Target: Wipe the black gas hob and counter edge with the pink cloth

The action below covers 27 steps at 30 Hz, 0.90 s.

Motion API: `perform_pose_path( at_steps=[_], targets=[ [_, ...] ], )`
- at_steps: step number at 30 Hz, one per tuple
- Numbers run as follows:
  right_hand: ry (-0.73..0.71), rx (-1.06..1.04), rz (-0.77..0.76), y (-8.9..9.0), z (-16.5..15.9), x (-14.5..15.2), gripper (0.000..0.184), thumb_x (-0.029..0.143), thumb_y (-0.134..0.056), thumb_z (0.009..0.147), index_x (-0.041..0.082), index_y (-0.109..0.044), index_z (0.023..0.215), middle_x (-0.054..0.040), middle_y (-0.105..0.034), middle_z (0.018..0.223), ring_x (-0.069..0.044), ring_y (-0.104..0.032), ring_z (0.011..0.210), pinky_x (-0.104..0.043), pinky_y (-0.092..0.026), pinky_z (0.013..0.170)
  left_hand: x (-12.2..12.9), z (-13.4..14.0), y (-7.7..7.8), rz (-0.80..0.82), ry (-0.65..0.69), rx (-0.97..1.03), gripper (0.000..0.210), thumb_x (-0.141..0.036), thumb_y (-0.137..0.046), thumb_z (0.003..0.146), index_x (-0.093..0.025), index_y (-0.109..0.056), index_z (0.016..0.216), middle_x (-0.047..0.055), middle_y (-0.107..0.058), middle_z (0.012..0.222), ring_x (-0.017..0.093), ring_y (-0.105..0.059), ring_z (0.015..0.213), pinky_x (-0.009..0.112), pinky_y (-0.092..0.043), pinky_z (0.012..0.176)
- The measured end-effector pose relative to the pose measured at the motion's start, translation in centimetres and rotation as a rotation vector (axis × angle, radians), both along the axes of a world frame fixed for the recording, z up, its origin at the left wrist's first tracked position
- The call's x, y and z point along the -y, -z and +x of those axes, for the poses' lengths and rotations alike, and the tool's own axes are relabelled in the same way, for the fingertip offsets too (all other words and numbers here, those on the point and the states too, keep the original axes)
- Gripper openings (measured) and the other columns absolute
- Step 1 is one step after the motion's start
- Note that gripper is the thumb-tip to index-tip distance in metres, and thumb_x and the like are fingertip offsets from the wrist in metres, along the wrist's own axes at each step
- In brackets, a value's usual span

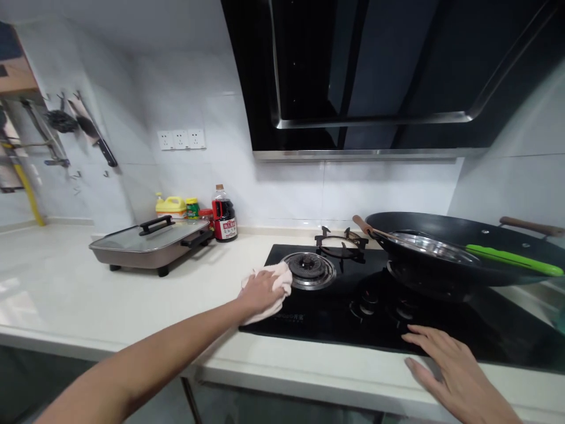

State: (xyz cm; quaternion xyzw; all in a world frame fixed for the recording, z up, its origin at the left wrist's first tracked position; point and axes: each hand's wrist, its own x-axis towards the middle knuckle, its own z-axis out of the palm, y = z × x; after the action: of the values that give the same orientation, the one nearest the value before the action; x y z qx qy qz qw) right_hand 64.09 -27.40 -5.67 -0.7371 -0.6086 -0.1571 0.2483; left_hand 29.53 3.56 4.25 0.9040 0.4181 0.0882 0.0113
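My left hand [261,291] presses a crumpled pale cloth [282,277] onto the left edge of the black glass gas hob [318,330], just left of the bare burner [308,268]. The cloth covers part of that edge and reaches onto the white counter. My right hand [445,362], fingers apart and holding nothing, is over the hob's front edge, near the control knobs [368,302]. The burner's black pan support [342,242] has been set down at the back of the hob. A large black wok [424,221] sits on the right burner.
Inside the wok are a metal lid [435,244] and a green-handled utensil [512,259]. An electric pan with a glass lid [150,247] stands on the left counter. Behind it are a soy sauce bottle [224,215] and a yellow jug [171,207]. A range hood [366,76] hangs above.
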Motion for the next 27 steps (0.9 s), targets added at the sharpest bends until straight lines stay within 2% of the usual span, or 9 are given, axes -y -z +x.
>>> perform_pose_path(
  at_steps=[4, 8, 11, 15, 19, 21, 24, 27],
  targets=[
    [0.008, -0.003, 0.005, -0.1, -0.3, -0.1, 0.047, 0.066, -0.055, 0.093, 0.034, -0.075, 0.121, -0.0066, -0.068, 0.137, -0.034, -0.06, 0.129, -0.053, -0.047, 0.107, 4.9, -1.2, 0.6, 0.002, 0.161, -0.027, 0.057, -0.051, -0.04, 0.1, -0.036, -0.05, 0.153, 0.003, -0.047, 0.164, 0.031, -0.038, 0.151, 0.055, -0.026, 0.124],
    [0.009, -0.003, -0.003, -0.1, -0.4, -0.1, 0.048, 0.065, -0.055, 0.094, 0.032, -0.075, 0.122, -0.0083, -0.068, 0.137, -0.035, -0.058, 0.13, -0.055, -0.045, 0.109, 7.0, 1.6, 0.5, -0.051, 0.28, -0.045, 0.059, -0.051, -0.041, 0.1, -0.034, -0.045, 0.157, 0.005, -0.038, 0.169, 0.032, -0.031, 0.155, 0.06, -0.023, 0.125],
    [0.01, -0.01, -0.012, -0.3, -0.5, 0.0, 0.048, 0.064, -0.055, 0.094, 0.031, -0.075, 0.123, -0.0091, -0.067, 0.139, -0.035, -0.057, 0.131, -0.054, -0.044, 0.109, 7.0, 5.6, 0.3, -0.068, 0.407, -0.039, 0.057, -0.051, -0.04, 0.101, -0.034, -0.046, 0.156, 0.005, -0.04, 0.168, 0.032, -0.035, 0.152, 0.06, -0.022, 0.125],
    [0.015, -0.014, -0.009, -0.7, -0.8, 0.2, 0.045, 0.062, -0.056, 0.095, 0.033, -0.074, 0.123, -0.008, -0.066, 0.14, -0.034, -0.057, 0.132, -0.053, -0.044, 0.109, 5.7, 12.4, 0.4, -0.063, 0.534, -0.025, 0.056, -0.05, -0.039, 0.101, -0.034, -0.048, 0.154, 0.003, -0.043, 0.166, 0.032, -0.035, 0.152, 0.06, -0.017, 0.126],
    [0.022, -0.021, -0.014, -1.1, -1.0, 0.3, 0.04, 0.057, -0.056, 0.096, 0.033, -0.074, 0.123, -0.0072, -0.066, 0.14, -0.032, -0.058, 0.132, -0.053, -0.043, 0.111, 3.9, 19.4, 0.7, -0.078, 0.534, -0.019, 0.058, -0.053, -0.037, 0.1, -0.033, -0.047, 0.154, 0.002, -0.043, 0.167, 0.031, -0.033, 0.152, 0.058, -0.015, 0.127],
    [0.021, -0.036, -0.008, -1.1, -0.9, 0.3, 0.038, 0.054, -0.055, 0.097, 0.032, -0.074, 0.121, -0.0073, -0.066, 0.139, -0.032, -0.058, 0.131, -0.054, -0.043, 0.113, 3.4, 21.9, 0.8, -0.079, 0.498, -0.019, 0.06, -0.053, -0.038, 0.099, -0.032, -0.047, 0.155, 0.004, -0.045, 0.165, 0.032, -0.034, 0.151, 0.059, -0.016, 0.126],
    [0.036, -0.063, 0.019, -0.9, -0.5, 0.0, 0.036, 0.05, -0.053, 0.097, 0.031, -0.075, 0.118, -0.0082, -0.067, 0.137, -0.031, -0.059, 0.13, -0.054, -0.045, 0.112, 3.2, 23.7, 0.7, -0.071, 0.458, -0.01, 0.061, -0.054, -0.038, 0.098, -0.031, -0.047, 0.154, 0.005, -0.046, 0.164, 0.034, -0.035, 0.15, 0.061, -0.016, 0.125],
    [0.057, -0.066, 0.062, -0.5, -0.1, -0.4, 0.037, 0.048, -0.053, 0.096, 0.029, -0.076, 0.117, -0.0097, -0.065, 0.139, -0.032, -0.058, 0.132, -0.054, -0.046, 0.111, 3.8, 23.1, 0.7, -0.059, 0.437, -0.003, 0.06, -0.055, -0.037, 0.099, -0.03, -0.05, 0.152, 0.007, -0.048, 0.162, 0.034, -0.037, 0.148, 0.062, -0.018, 0.124]
  ],
)
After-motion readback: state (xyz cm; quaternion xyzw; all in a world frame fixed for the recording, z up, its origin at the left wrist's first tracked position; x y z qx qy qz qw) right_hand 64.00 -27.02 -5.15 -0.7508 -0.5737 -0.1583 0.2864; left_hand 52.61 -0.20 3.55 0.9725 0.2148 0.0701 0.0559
